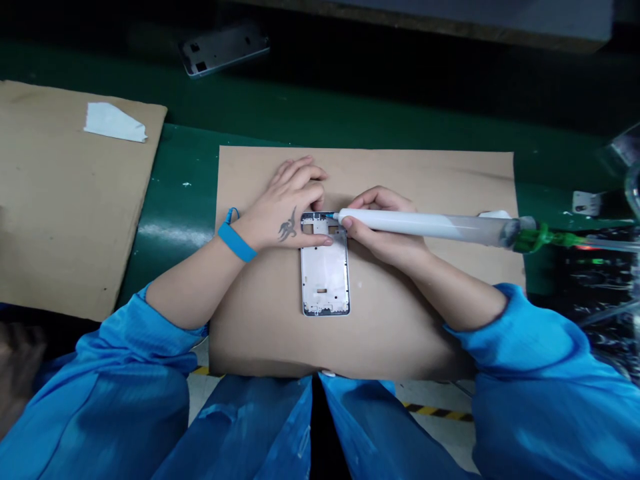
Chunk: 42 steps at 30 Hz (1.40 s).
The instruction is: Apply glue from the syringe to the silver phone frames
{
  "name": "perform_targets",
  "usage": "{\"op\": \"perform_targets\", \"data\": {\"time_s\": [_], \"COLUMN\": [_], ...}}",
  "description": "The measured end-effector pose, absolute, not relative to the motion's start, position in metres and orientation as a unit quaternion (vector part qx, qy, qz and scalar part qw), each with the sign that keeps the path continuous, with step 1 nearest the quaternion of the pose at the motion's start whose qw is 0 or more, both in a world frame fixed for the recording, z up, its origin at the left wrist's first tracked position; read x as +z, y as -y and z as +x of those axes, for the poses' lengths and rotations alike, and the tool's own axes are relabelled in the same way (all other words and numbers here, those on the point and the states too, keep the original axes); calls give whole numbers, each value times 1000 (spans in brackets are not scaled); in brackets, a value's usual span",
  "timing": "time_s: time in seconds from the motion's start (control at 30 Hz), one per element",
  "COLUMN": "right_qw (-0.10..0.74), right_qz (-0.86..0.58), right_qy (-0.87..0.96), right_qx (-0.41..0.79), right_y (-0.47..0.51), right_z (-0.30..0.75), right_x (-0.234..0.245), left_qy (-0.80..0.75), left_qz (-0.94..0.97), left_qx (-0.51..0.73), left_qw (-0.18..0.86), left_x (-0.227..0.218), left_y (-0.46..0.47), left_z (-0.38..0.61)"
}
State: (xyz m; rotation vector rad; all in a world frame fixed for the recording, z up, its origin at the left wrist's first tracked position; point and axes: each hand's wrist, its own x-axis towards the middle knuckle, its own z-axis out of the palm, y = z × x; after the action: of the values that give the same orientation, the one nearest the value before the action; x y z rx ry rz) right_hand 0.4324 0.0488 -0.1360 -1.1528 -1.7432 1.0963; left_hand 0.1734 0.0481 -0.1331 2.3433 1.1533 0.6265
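A metal phone mid-frame lies flat on a cardboard sheet, its long side pointing away from me. My left hand rests across the frame's far end and holds it down, with the fingers curled over its top edge. My right hand grips a white dispensing syringe lying nearly level. The syringe's thin blue tip touches or nearly touches the frame's far corner, and my left fingers partly hide that spot. A green fitting closes the syringe's rear end.
A blue wrist strap circles my left wrist. A second cardboard sheet with a white paper scrap lies to the left on a green workbench belt. Another phone frame sits beyond it. Clear tubing runs off right.
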Motion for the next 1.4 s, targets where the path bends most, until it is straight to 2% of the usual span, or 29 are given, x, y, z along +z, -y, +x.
{"op": "perform_targets", "data": {"time_s": [0.67, 1.13, 1.3, 1.4], "right_qw": [369, 370, 424, 408], "right_qz": [-427, -460, -409, -381], "right_qy": [705, 668, 639, 696], "right_qx": [429, 453, 495, 451], "right_y": [-49, -49, -44, -41], "right_z": [432, 432, 442, 444], "right_x": [-136, -133, -141, -151], "left_qy": [-412, -422, -426, -450], "left_qz": [858, 848, 849, 842], "left_qx": [222, 223, 224, 210], "left_qw": [213, 231, 220, 210], "left_x": [-138, -134, -134, -129], "left_y": [-51, -50, -50, -46], "left_z": [171, 172, 171, 170]}}
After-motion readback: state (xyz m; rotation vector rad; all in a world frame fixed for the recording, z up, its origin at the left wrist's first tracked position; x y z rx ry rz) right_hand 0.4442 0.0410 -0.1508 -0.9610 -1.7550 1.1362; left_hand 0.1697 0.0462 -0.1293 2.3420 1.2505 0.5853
